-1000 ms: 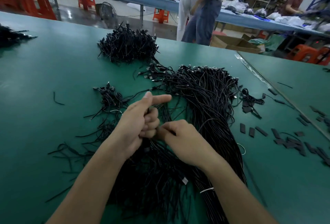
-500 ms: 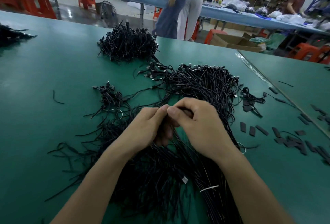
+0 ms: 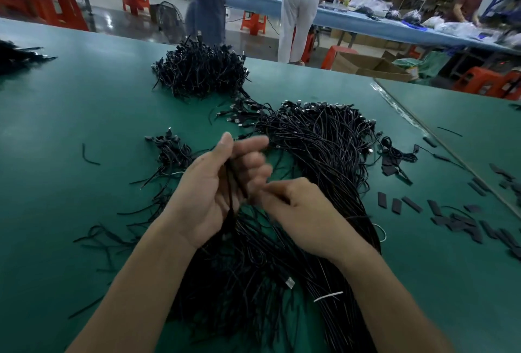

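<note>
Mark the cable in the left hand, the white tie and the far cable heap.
cable (image 3: 230, 189): head view, stretch across the palm of the left hand (image 3: 203, 200).
white tie (image 3: 328, 296): head view, middle of the strip.
far cable heap (image 3: 200, 71): head view, centre of the pile.

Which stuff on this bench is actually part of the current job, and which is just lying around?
In hand:
- left hand, holding one black cable
- right hand, fingertips at that cable, grip blurred
- loose cable bundle under both hands

Lying about:
- coiled cable pile at the far edge
- flat black strips on the right
- white tie
- short offcuts on the left
</note>
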Motion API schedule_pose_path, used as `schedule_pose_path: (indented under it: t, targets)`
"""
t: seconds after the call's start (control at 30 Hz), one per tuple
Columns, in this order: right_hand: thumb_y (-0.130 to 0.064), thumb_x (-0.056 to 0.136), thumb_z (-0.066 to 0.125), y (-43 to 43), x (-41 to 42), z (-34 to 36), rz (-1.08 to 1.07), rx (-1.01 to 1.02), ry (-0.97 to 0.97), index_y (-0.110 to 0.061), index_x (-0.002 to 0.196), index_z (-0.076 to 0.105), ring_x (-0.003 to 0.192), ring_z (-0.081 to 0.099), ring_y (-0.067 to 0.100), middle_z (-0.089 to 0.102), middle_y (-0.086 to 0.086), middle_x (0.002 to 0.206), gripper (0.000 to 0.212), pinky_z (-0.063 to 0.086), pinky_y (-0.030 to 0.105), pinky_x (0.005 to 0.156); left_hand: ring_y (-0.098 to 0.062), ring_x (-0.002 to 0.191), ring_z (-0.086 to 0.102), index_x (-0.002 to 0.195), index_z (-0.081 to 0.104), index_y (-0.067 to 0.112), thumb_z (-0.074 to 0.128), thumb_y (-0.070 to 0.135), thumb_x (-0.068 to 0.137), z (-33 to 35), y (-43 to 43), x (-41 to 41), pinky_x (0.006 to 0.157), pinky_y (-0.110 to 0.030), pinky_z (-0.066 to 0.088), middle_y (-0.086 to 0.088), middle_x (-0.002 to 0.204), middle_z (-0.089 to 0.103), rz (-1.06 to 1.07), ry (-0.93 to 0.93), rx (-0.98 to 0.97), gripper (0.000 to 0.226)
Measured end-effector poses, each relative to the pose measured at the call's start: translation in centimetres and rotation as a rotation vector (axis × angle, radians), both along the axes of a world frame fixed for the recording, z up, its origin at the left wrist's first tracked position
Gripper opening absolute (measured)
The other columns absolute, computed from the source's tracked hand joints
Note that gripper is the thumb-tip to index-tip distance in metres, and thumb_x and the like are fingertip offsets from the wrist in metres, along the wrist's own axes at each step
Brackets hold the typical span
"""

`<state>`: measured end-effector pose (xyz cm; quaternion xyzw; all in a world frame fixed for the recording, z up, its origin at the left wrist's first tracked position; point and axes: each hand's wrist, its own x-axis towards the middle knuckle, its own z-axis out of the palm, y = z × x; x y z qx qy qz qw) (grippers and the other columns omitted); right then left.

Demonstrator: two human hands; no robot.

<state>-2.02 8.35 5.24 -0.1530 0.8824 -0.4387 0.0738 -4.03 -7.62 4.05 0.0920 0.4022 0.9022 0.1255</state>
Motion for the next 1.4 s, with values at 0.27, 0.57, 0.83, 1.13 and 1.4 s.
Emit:
schedule_pose_path:
  t: [0.27, 0.57, 0.83, 1.13, 1.4]
  targets:
    - [-0.033, 0.098, 0.058, -0.1, 0.6, 1.8, -0.013, 0.133, 0.246, -0.017, 0.078, 0.069, 0.062, 0.055, 0.006, 0.061, -0.007, 0.069, 0.027, 0.042, 0.018, 0.056, -0.009, 0.081, 0.071, 0.099, 0.075, 0.012, 0.040, 0.037, 0.104, -1.3, 0.6, 0.0, 0.073, -0.023, 0.056, 0.004, 0.088, 0.076, 0.298, 0.331, -0.763, 0.043]
    - [-0.033, 0.085, 0.075, 0.6, -0.7, 1.3, -0.111, -0.259, 0.232, -0.020, 0.076, 0.071, 0.060, 0.053, 0.003, 0.063, -0.010, 0.063, 0.016, 0.044, 0.025, 0.059, -0.008, 0.029, 0.032, 0.052, 0.059, 0.014, 0.043, 0.044, 0.100, 0.1, -0.2, 1.0, 0.033, -0.015, 0.027, 0.005, 0.037, 0.034, -0.161, 0.040, -0.517, 0.058]
    - [-0.029, 0.099, 0.059, -0.2, 0.3, 0.3, -0.017, -0.014, 0.116, -0.020, 0.087, 0.074, 0.043, 0.035, 0.005, 0.051, 0.001, 0.054, 0.022, 0.027, 0.019, 0.042, -0.005, 0.055, 0.063, 0.074, 0.078, 0.016, 0.049, 0.044, 0.093, 0.5, -0.8, 0.1, 0.049, -0.013, 0.050, 0.006, 0.063, 0.063, -0.010, -0.021, 0.091, 0.044]
    - [-0.032, 0.098, 0.057, -0.5, 1.3, 2.0, 0.084, 0.239, 0.337, -0.023, 0.085, 0.070, 0.076, 0.053, 0.004, 0.057, -0.016, 0.076, 0.020, 0.046, 0.027, 0.072, -0.007, 0.075, 0.072, 0.092, 0.072, 0.016, 0.044, 0.024, 0.105, -1.0, 0.1, -0.2, 0.069, -0.019, 0.055, 0.008, 0.078, 0.076, 0.411, 0.313, -0.743, 0.032]
    - [-0.025, 0.091, 0.070, 0.7, 0.1, 2.4, 0.006, 0.015, 0.282, -0.028, 0.082, 0.058, 0.069, 0.062, 0.007, 0.068, -0.010, 0.069, 0.015, 0.050, 0.033, 0.068, -0.019, 0.056, 0.062, 0.065, 0.071, 0.017, 0.035, 0.031, 0.108, 0.4, -0.5, 1.2, 0.053, -0.022, 0.048, -0.008, 0.059, 0.062, -0.162, 0.129, -0.722, 0.057]
